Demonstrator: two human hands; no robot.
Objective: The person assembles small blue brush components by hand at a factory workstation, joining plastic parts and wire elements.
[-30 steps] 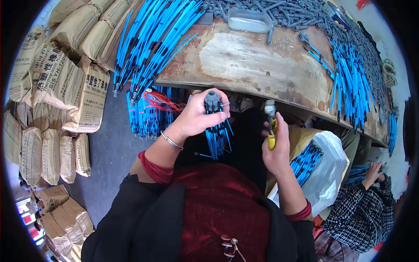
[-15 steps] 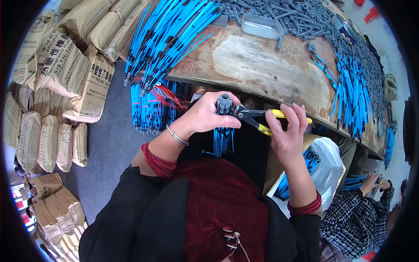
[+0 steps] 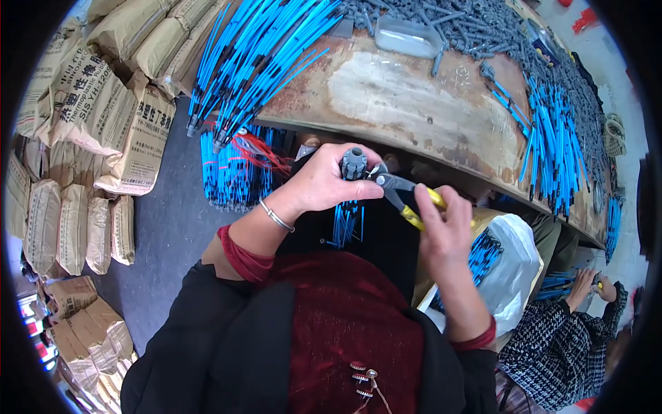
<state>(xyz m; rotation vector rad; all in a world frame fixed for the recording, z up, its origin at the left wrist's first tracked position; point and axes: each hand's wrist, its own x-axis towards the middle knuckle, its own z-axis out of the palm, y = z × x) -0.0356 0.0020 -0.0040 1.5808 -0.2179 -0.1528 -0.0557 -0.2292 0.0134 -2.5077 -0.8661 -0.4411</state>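
My left hand (image 3: 318, 181) is wrapped around a grey ridged plastic fitting (image 3: 354, 163), which stands upright with its round hollow end facing up. Below the fist hang thin blue rods (image 3: 348, 224); whether they join the fitting is hidden by the hand. My right hand (image 3: 445, 231) grips yellow-handled pliers (image 3: 398, 186), its fingers around the handles. The dark metal jaws reach to the right side of the fitting, close to the left thumb and fingers. What lies between the jaws is too small to make out.
Ahead stands a worn wooden table (image 3: 393, 90) with blue rod bundles (image 3: 252, 62), a clear plastic tray (image 3: 408, 38) and heaped grey parts (image 3: 476, 27). Paper sacks (image 3: 114, 117) are stacked at left. A white sack (image 3: 514, 269) holds blue rods; a co-worker (image 3: 558, 345) sits at right.
My right hand has moved slightly left and down, its fingers curling further around the plier handles. The pliers now tilt more steeply. The left hand keeps its hold on the fitting.
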